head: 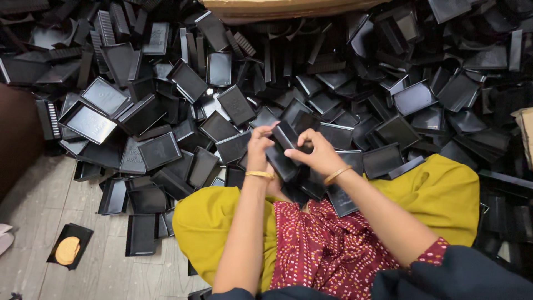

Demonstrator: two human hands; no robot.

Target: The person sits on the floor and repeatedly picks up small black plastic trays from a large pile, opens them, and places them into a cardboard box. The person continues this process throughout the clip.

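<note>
1. Hands meet over a small stack of black plastic trays [284, 149], held above the lap, just at the near edge of the big heap of black trays [311, 83].
2. Left hand [260, 149] grips the stack from its left side; its fingers [265, 133] curl closed over the top-left corner, thumb tucked against the stack's edge.
3. Right hand [315, 153] clamps the stack from the right, its fingers [304, 139] bent down onto the upper tray's face and pinching it, with no gap showing between fingertips and plastic.
4. Stack tilts, its far end raised toward the heap, its near end hidden behind the wrists.
5. Gold bangles [260, 174] circle both wrists just below the stack.
6. Yellow cloth [205, 222] and red patterned cloth [322, 244] lie under the forearms, nearer than the stack.
7. Well to the left of the stack, one lone tray [70, 245] on the floor carries a round tan disc [68, 250].
</note>
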